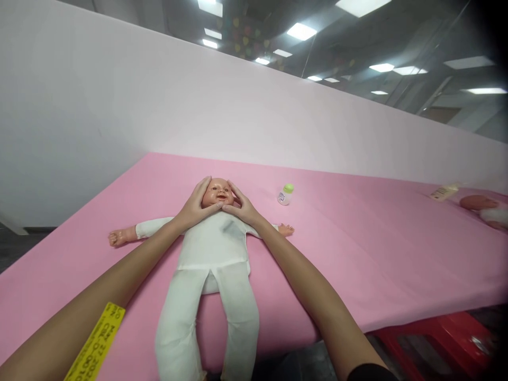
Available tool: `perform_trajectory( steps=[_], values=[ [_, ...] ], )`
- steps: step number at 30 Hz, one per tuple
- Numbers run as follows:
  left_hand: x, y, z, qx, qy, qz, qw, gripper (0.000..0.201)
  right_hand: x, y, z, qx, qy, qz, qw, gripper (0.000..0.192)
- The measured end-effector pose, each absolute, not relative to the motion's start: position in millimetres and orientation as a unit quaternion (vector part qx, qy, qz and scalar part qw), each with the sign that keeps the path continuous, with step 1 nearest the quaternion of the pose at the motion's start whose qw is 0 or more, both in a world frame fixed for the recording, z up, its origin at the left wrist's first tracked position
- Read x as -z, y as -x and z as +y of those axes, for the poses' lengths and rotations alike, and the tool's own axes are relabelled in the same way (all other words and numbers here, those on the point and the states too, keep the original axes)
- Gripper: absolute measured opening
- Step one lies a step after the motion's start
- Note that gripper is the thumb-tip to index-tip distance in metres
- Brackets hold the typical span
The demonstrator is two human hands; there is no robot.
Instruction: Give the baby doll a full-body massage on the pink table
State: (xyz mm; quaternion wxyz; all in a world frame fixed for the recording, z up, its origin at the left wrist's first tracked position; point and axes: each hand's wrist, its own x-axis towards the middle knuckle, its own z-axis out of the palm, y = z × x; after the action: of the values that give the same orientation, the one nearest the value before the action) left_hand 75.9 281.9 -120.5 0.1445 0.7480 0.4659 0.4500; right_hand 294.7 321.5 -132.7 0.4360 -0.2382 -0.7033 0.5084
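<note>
A baby doll [214, 238] in a white one-piece suit lies on its back on a table covered with a pink cloth [357, 238], arms spread wide, legs hanging over the near edge. The person's left hand [195, 205] and right hand [242, 206] cup the doll's head from either side, fingers open and resting flat against its cheeks and temples, thumbs meeting under the chin. A yellow printed tag [97, 341] is stuck on the left forearm. A small bottle with a green cap [284, 194] stands near the doll's head. A second doll [486, 209] lies far right.
</note>
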Motion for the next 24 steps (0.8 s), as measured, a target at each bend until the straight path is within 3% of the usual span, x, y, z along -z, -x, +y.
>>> perform_trajectory(
  steps=[5,12,18,24],
  values=[
    [121.3,-75.5,283.1,-0.441,-0.757,0.466,0.124,0.097,134.7,-293.9,323.8,-0.520,0.252,-0.692,0.432,0.115],
    [124.8,-71.4,291.8,-0.445,-0.763,0.458,0.100,0.083,130.5,-293.5,332.1,-0.545,0.213,-0.675,0.449,0.086],
    [119.9,-73.3,290.1,-0.437,-0.749,0.485,0.111,0.097,125.4,-292.2,322.8,-0.493,0.244,-0.694,0.464,0.095],
    [122.6,-69.5,294.7,-0.440,-0.754,0.482,0.069,0.095,117.3,-290.2,313.4,-0.501,0.281,-0.673,0.466,0.107]
  ],
)
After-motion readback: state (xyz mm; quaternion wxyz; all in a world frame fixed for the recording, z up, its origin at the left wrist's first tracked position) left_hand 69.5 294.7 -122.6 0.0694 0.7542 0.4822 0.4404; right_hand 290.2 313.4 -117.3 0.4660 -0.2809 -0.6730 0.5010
